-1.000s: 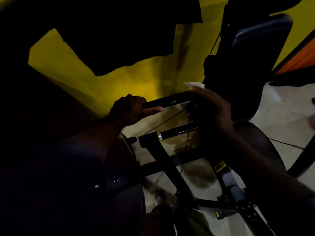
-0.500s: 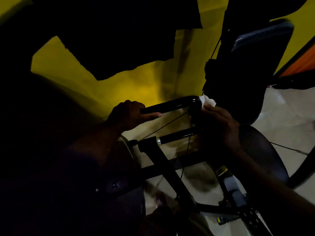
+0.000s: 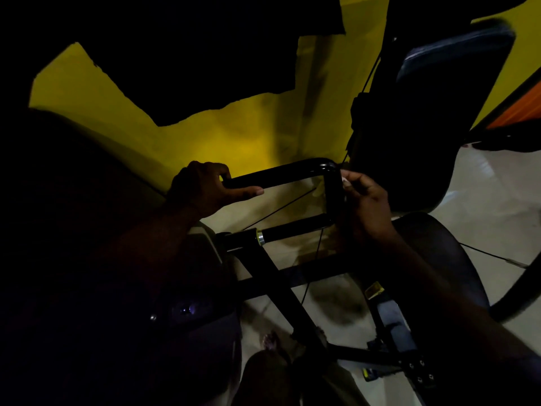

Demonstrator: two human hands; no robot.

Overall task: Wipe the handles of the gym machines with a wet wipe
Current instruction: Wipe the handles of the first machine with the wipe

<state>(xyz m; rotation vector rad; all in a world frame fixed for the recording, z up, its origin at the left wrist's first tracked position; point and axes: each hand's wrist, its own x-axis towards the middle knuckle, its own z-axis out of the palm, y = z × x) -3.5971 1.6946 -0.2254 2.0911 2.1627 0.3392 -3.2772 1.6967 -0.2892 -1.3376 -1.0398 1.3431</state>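
The handle (image 3: pixel 281 174) I judge to be stiff, hollow metal tube, not something I carry but something I steady. It hangs off the machine's arm, with a thin cable (image 3: pixel 281 209) running behind it, so it may swing if I rub one end alone. That is why my left grip (image 3: pixel 205 191) is clamped round the far-left end of the top bar, fingers curled over it and the forefinger laid straight along its underside. Its gloss suggests a slick surface that will get slicker once damp, so the best place to hold is there on the straight run, well apart from the bend being cleaned. The wet wipe (image 3: pixel 345 180) should be the opposite: light, limp and quick to bunch up. My right grip (image 3: pixel 366 200) has it pinched in the fingertips and pressed against the short upright stretch just below the rounded corner. Only a small white sliver of it shows past my fingers, so I cannot tell how it is folded. The handle is a black loop: a long top bar, a curved corner with a bright glint, a short upright, and a lower bar (image 3: pixel 295 228) running back to a silvery collar (image 3: pixel 259 236) on the frame. It sits mid-view in front of the yellow wall (image 3: pixel 234 142), just left of a dark padded backrest (image 3: pixel 453 68), above the pale floor (image 3: pixel 483 200). The light is dim, so I cannot make out any grime.
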